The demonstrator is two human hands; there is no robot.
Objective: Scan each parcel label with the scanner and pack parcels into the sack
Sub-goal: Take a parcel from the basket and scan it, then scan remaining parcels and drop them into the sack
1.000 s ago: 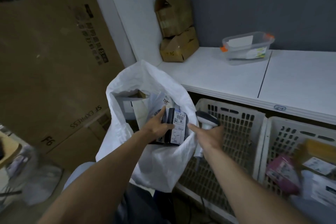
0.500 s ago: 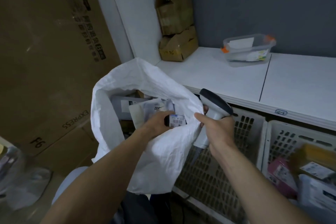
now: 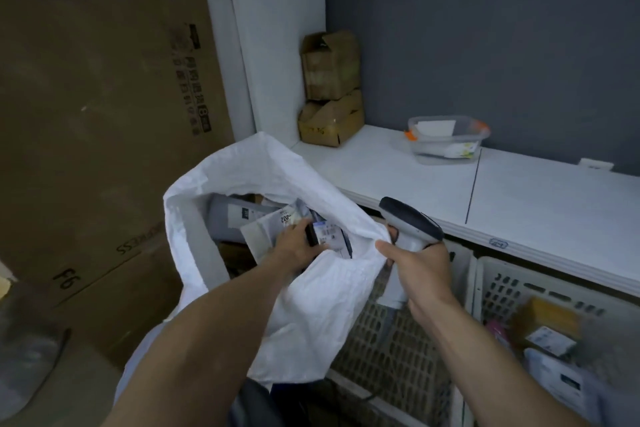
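A white woven sack (image 3: 311, 305) stands open in front of me with several labelled parcels inside. My left hand (image 3: 296, 248) reaches into its mouth and grips a small dark parcel (image 3: 322, 234) with a white barcode label. My right hand (image 3: 420, 270) grips the handle of a grey and white scanner (image 3: 408, 224) and also pinches the sack's right rim with the thumb. The scanner's head points up and left, just outside the sack.
A white shelf (image 3: 519, 204) runs along the right, carrying two stacked cardboard boxes (image 3: 330, 87) and a clear plastic tub (image 3: 446, 139). Below it stand white slotted baskets (image 3: 491, 291); the right one holds more parcels (image 3: 550, 340). Large cardboard cartons (image 3: 97, 114) fill the left.
My left hand has pushed the dark parcel deeper into the sack. My right hand with the scanner has risen to the sack's rim and taken hold of it. My view has tilted upward.
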